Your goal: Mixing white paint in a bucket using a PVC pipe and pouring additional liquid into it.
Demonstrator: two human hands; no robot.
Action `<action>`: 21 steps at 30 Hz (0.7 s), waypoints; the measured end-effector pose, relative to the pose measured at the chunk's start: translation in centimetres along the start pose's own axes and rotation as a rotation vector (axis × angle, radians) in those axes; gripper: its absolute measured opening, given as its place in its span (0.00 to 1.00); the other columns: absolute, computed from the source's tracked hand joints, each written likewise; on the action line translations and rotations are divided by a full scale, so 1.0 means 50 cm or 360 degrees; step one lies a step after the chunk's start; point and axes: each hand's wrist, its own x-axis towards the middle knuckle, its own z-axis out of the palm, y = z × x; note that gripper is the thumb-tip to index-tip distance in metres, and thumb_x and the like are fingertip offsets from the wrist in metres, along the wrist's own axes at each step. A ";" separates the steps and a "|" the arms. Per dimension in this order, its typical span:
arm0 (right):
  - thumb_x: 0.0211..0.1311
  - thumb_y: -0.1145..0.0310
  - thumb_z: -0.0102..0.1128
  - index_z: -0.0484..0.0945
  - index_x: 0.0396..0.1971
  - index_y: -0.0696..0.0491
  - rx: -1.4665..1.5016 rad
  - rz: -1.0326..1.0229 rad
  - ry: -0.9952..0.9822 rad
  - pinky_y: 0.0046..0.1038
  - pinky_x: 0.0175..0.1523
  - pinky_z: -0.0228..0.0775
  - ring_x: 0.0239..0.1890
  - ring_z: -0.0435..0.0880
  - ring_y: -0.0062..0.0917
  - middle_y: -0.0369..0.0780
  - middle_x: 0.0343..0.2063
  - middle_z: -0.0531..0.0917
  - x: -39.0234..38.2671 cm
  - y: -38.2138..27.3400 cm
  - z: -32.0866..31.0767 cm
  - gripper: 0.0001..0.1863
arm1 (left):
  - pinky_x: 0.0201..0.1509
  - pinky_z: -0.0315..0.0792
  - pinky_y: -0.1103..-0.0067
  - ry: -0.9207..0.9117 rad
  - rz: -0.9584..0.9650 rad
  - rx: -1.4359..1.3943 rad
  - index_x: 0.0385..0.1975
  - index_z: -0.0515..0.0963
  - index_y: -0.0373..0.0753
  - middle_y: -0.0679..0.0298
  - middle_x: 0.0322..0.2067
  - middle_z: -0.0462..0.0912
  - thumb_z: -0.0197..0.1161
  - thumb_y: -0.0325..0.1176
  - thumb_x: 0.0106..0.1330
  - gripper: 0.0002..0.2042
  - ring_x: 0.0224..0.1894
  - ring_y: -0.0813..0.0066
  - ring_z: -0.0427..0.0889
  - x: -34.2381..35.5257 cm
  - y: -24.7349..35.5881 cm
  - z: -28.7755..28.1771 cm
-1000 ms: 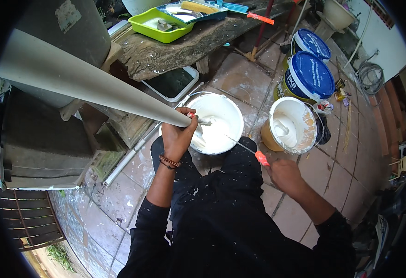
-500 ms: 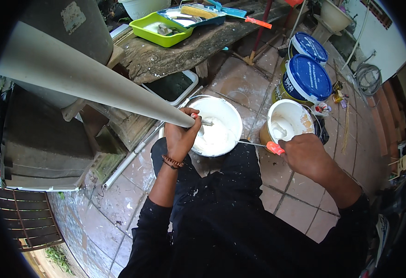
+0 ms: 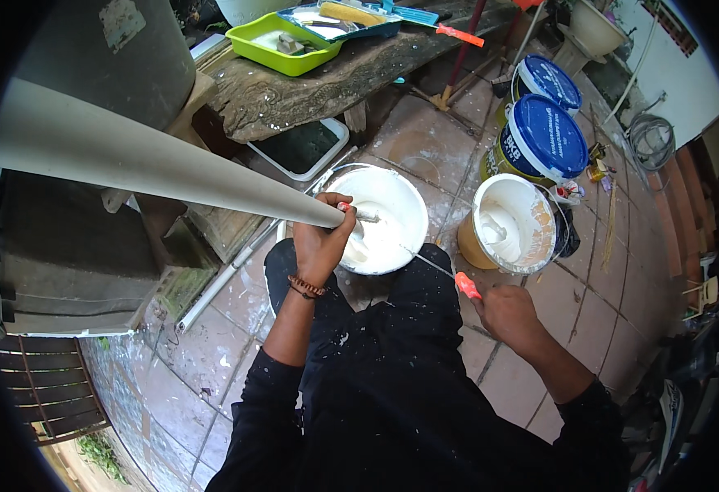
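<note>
My left hand is closed at the near end of a long pale pole that runs in from the left. A small red piece shows between its fingers, with a short metal part beside it; how these join is hidden. Below lies a white bucket holding white paint-like stuff, between my knees. My right hand is wrapped round the orange handle of a tool. Its thin metal shaft reaches left to the bucket's near rim. Whether it ends in a blade cannot be made out.
Right of my knees stands a smeared tub with white paste inside. Behind it are lidded paint pails. A rough wooden bench carries a green tray and a blue tray. A thin pipe lies on the tiles.
My right hand has moved left and nearer to me with the orange-handled tool, away from the smeared tub. The tool's shaft now slants more steeply. My left hand stays nearly in place.
</note>
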 end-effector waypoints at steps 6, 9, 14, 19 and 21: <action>0.73 0.59 0.63 0.81 0.58 0.57 0.0080 0.0075 -0.0004 0.47 0.38 0.79 0.30 0.88 0.44 0.46 0.26 0.87 0.001 0.029 0.090 0.21 | 0.45 0.79 0.78 0.0003 -0.0071 -0.0041 0.42 0.86 0.34 0.63 0.35 0.89 0.74 0.26 0.65 0.08 0.36 0.79 0.85 -0.007 -0.013 0.000; 0.72 0.57 0.64 0.82 0.60 0.53 0.0026 0.0137 0.0098 0.45 0.38 0.79 0.31 0.88 0.44 0.46 0.30 0.88 -0.009 0.042 0.089 0.22 | 0.45 0.79 0.79 0.0047 -0.0045 -0.0008 0.42 0.86 0.34 0.63 0.34 0.88 0.74 0.25 0.66 0.08 0.36 0.80 0.85 -0.013 -0.017 -0.007; 0.66 0.56 0.71 0.84 0.61 0.47 -0.0096 0.0127 0.0339 0.39 0.36 0.79 0.30 0.87 0.38 0.42 0.34 0.85 -0.072 0.081 0.034 0.24 | 0.45 0.78 0.80 0.0053 -0.0124 -0.0052 0.43 0.85 0.33 0.64 0.35 0.88 0.73 0.25 0.66 0.08 0.38 0.81 0.84 -0.018 0.010 -0.034; 0.59 0.60 0.77 0.85 0.61 0.44 -0.0455 -0.0045 0.0625 0.35 0.34 0.74 0.29 0.81 0.29 0.36 0.30 0.78 -0.118 0.106 -0.052 0.28 | 0.46 0.77 0.81 0.0110 -0.0150 -0.0083 0.44 0.85 0.33 0.66 0.35 0.87 0.73 0.25 0.67 0.08 0.38 0.82 0.83 -0.006 0.027 -0.056; 0.59 0.60 0.77 0.85 0.62 0.42 -0.0508 -0.0018 0.0638 0.34 0.35 0.72 0.33 0.80 0.28 0.36 0.32 0.77 -0.137 0.111 -0.073 0.29 | 0.47 0.76 0.81 0.0110 -0.0153 -0.0098 0.44 0.85 0.33 0.66 0.36 0.86 0.72 0.25 0.68 0.08 0.39 0.82 0.83 0.001 0.033 -0.060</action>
